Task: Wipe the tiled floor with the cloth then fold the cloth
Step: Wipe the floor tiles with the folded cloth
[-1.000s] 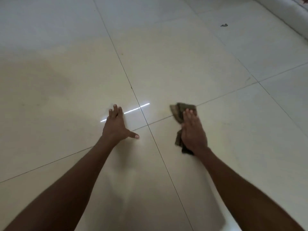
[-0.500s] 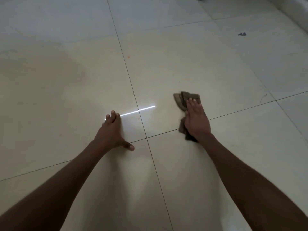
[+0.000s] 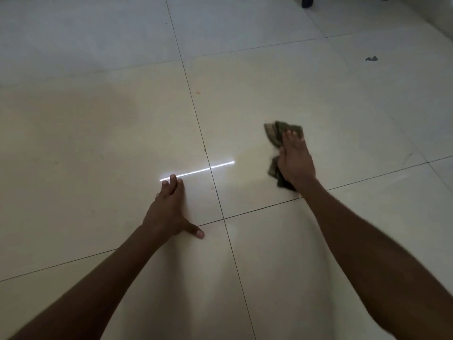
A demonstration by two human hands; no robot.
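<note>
A crumpled dark olive cloth (image 3: 274,136) lies on the glossy cream tiled floor (image 3: 98,155), right of the long grout line. My right hand (image 3: 295,160) presses flat on top of it, fingers pointing away from me, with cloth showing beyond the fingertips and at the left of the palm. My left hand (image 3: 171,209) rests flat on the tile to the left of the grout line, fingers together, thumb spread to the right, holding nothing.
A small dark scrap (image 3: 371,58) lies on a far right tile. A dark foot or shoe (image 3: 307,1) shows at the top edge. A bright reflected light streak (image 3: 198,170) crosses the grout line between my hands.
My right hand has slid the cloth forward, away from me, past the cross grout line onto the farther tile. My left hand has stayed planted in place.
</note>
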